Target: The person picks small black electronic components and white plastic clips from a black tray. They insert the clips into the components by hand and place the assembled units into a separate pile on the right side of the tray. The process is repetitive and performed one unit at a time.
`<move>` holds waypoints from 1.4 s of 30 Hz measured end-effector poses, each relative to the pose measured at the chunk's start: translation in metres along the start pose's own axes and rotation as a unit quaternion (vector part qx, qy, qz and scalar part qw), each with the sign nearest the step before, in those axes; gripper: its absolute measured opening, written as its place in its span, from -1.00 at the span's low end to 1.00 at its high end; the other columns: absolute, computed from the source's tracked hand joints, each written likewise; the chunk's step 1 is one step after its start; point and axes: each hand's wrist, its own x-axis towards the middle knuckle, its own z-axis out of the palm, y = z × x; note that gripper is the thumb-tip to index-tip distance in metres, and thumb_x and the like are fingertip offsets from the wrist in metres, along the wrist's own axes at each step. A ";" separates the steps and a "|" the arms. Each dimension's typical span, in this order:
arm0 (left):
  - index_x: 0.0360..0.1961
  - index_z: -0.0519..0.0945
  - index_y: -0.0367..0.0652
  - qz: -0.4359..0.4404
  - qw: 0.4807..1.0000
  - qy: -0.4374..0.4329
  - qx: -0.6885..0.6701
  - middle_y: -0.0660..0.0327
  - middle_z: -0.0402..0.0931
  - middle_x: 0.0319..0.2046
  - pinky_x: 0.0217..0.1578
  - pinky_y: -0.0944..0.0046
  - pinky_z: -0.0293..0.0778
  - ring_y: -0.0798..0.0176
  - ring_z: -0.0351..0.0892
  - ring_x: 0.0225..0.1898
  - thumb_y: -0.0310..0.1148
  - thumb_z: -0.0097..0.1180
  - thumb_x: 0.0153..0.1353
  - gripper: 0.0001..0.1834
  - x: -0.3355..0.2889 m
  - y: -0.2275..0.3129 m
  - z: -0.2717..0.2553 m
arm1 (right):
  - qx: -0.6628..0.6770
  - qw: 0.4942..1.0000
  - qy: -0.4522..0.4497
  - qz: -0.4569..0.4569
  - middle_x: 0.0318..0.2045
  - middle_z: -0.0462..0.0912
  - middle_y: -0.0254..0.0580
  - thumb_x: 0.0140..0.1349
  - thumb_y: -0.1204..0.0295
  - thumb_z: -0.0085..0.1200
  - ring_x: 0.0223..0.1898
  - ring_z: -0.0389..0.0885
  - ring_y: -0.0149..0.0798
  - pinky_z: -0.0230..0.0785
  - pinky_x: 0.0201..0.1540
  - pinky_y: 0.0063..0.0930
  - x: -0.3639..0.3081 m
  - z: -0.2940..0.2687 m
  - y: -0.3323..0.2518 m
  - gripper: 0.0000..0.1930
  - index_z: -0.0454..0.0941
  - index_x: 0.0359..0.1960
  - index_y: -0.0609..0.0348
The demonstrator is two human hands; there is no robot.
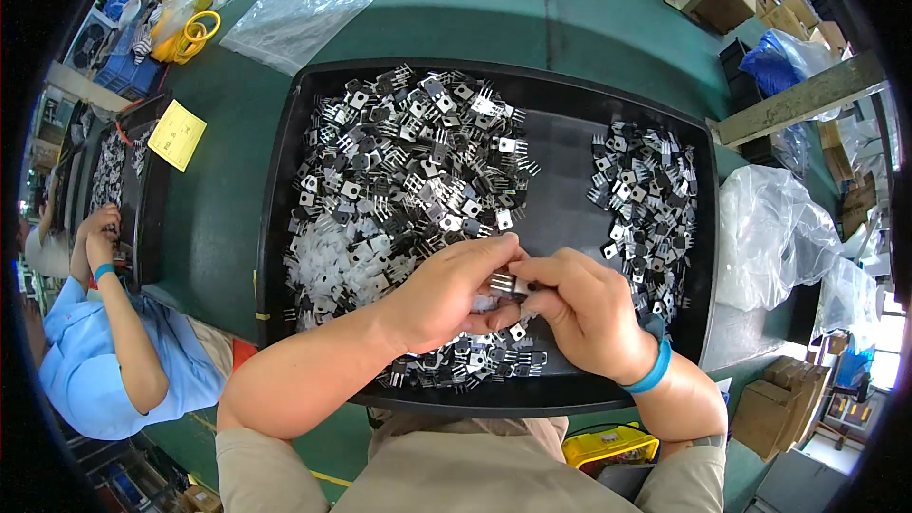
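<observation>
A wide black tray (560,396) lies before me with many small black-and-silver transistors, each with three metal legs. A large pile of transistors (418,133) fills its left and middle, and a smaller transistor pile (651,190) lies along the right side. Over the tray's near middle, my left hand (446,290) is closed round a transistor (509,287) whose legs point left. My right hand (589,304), with a teal band at the wrist, pinches the same part from the right. Small translucent white pieces (332,252) lie heaped left of my left hand. My fingers partly hide what they hold.
At the left, a co-worker in a blue shirt (123,361) handles parts over another black tray (149,199) with a yellow note (178,136). Clear plastic bags (774,228) sit right of my tray. Beyond it lies a flat plastic bag (323,9). A yellow bin (613,444) stands below.
</observation>
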 end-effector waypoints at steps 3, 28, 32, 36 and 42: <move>-0.15 0.49 -0.19 0.002 1.000 -0.020 -0.014 0.22 0.50 -0.37 -0.61 0.46 0.24 0.44 0.39 -0.54 -0.12 -0.23 0.42 -0.63 -0.001 0.001 -0.002 | 0.169 0.976 0.019 0.139 -0.40 0.58 -0.18 0.23 0.64 0.06 -0.48 0.55 -0.35 0.43 -0.39 -0.53 -0.001 -0.002 -0.002 -0.79 0.50 -0.09 0.27; -0.15 0.49 -0.24 0.072 0.989 -0.030 0.122 0.17 0.60 -0.34 -0.62 0.51 0.17 0.54 0.29 -0.57 -0.44 0.01 0.35 -0.88 -0.003 0.007 0.003 | 0.004 0.994 0.107 0.002 -0.53 0.54 -0.18 0.05 0.66 0.13 -0.61 0.51 -0.23 0.34 -0.56 -0.46 -0.007 -0.008 0.000 -0.80 0.53 -0.26 0.20; -0.15 0.49 -0.24 0.066 0.989 -0.033 0.124 0.18 0.60 -0.34 -0.60 0.52 0.18 0.54 0.30 -0.56 -0.44 0.01 0.35 -0.88 -0.003 0.007 0.002 | 0.003 0.994 0.107 0.008 -0.53 0.54 -0.17 0.06 0.66 0.13 -0.60 0.52 -0.22 0.35 -0.56 -0.44 -0.008 -0.008 -0.001 -0.81 0.53 -0.26 0.20; -0.14 0.49 -0.24 0.061 0.989 -0.035 0.132 0.18 0.60 -0.34 -0.59 0.53 0.20 0.54 0.31 -0.55 -0.46 0.01 0.34 -0.88 -0.002 0.007 0.002 | 0.012 0.995 0.093 0.019 -0.51 0.54 -0.16 0.07 0.66 0.12 -0.59 0.53 -0.20 0.35 -0.55 -0.43 -0.007 -0.009 -0.002 -0.82 0.53 -0.27 0.21; -0.16 0.51 -0.30 0.056 0.989 -0.038 0.134 0.19 0.60 -0.38 -0.56 0.51 0.25 0.56 0.32 -0.55 -0.45 0.03 0.34 -0.86 -0.003 0.006 -0.001 | 0.034 0.998 0.052 0.027 -0.50 0.55 -0.15 0.09 0.66 0.10 -0.57 0.54 -0.21 0.37 -0.51 -0.44 -0.007 -0.009 -0.001 -0.84 0.54 -0.27 0.24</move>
